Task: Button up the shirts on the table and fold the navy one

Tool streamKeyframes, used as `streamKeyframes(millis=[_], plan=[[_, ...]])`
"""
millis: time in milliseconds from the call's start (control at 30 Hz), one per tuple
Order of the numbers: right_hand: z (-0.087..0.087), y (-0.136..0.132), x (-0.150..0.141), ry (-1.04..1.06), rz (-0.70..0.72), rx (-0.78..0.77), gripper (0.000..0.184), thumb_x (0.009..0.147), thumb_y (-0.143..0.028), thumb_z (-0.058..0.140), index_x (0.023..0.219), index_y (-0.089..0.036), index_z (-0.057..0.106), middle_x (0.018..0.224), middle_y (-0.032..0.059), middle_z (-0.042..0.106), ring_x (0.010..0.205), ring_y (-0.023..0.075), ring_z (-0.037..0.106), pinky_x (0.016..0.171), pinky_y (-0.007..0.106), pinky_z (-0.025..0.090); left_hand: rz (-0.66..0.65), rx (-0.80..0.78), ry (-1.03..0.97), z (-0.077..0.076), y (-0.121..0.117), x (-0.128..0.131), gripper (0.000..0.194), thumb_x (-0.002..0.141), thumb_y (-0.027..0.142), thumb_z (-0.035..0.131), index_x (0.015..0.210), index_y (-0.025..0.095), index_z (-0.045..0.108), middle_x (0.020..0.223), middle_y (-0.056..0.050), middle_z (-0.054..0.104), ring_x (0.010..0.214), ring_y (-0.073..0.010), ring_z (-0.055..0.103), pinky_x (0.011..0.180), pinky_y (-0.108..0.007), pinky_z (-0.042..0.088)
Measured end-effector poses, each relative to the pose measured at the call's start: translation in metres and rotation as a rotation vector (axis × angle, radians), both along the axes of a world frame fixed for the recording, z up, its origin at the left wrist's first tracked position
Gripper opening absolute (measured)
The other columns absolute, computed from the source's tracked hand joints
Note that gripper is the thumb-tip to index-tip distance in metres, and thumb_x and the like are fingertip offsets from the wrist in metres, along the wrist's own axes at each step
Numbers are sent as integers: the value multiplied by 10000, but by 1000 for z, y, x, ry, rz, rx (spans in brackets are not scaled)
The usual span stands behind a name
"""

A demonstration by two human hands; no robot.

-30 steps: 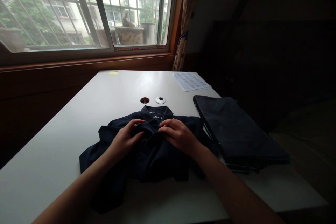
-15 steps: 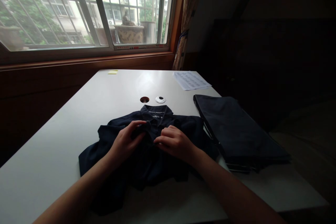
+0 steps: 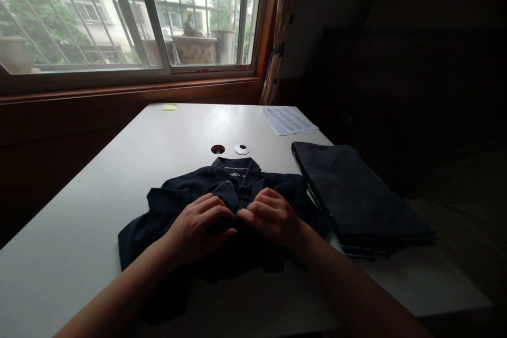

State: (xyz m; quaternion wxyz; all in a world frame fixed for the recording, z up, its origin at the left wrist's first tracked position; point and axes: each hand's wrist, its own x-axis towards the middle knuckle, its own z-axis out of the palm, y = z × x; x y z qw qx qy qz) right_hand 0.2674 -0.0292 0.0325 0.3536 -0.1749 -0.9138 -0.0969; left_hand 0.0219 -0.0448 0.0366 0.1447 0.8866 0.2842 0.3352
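Note:
A dark navy collared shirt (image 3: pixel 166 203) lies spread on the white table, its collar pointing toward the window. My left hand (image 3: pixel 202 224) rests over the chest, fingers curled and thumb bent around cloth at the button placket. Beside it, my right hand (image 3: pixel 271 216) pinches the front edge of the shirt between thumb and bent fingers. Both sets of fingertips almost meet at the middle of the front, below the collar. Whatever lies right under the fingertips is too dark to make out.
To the right, a stack of folded dark cloth (image 3: pixel 356 195) lies on the white table (image 3: pixel 99 185). Printed sheets (image 3: pixel 289 120) and a yellow sticky note (image 3: pixel 169 107) are at the far edge. A cable hole (image 3: pixel 217 149) and a round cover (image 3: pixel 242 149) sit beyond the collar.
My left hand has moved down and to the right along the shirt front, closer to my right hand. A button near the collar now shows. My right hand has barely shifted.

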Motion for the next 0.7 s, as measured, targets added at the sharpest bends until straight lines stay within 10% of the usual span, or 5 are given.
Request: streamKeyframes(millis=[700], plan=[[-19,3,-4,104,-52,-124,218,906,-157,643,1090,-272,653,948,7,688,883,177,590,828,346,498,-3,229,86,-12,-3,1,147,936,171,515,925,201,659,830,-59,637,741,-165,575,653,-299,506]])
